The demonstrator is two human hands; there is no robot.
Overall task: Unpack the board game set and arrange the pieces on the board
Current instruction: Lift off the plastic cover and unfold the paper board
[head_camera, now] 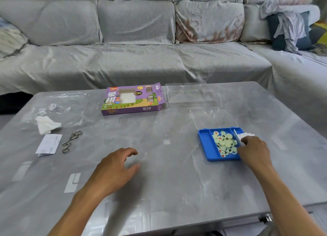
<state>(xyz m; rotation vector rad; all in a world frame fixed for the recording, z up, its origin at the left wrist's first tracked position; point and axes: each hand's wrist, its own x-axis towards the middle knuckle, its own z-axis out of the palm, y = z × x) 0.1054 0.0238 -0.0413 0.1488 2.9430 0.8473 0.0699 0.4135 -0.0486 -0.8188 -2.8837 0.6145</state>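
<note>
**Xiangqi set opened on a grey table, right hand at the folded sheet**

Xiangqi pieces point(224, 142), pale round discs marked with red and black characters, are lying heaped in the middle compartment of a blue plastic tray point(205, 143) that is sitting on the right part of the grey marble-patterned table point(168, 174). The tray's left compartment is showing bare blue plastic. At the tray's right side, the right hand point(254, 150) is pinching a folded white sheet point(242, 136) that is standing up on edge out of the tray; whether this sheet is the board cannot be told. A clear lid point(215, 120) is lying flat just behind the tray, and a second clear cover point(190, 95) is resting farther back.

The purple Xiangqi box point(132, 99), one end flap open, is lying near the table's far edge, well apart from the tray. The left hand point(116, 166) is hovering over the middle of the table, fingers loosely curled and spread, holding nothing.

On the left are lying a crumpled white tissue point(46, 125) on a clear plastic bag point(70, 110), a folded paper slip point(48, 144) and a metal wire puzzle point(71, 141). A grey-covered sofa point(134, 59) is filling the background.
</note>
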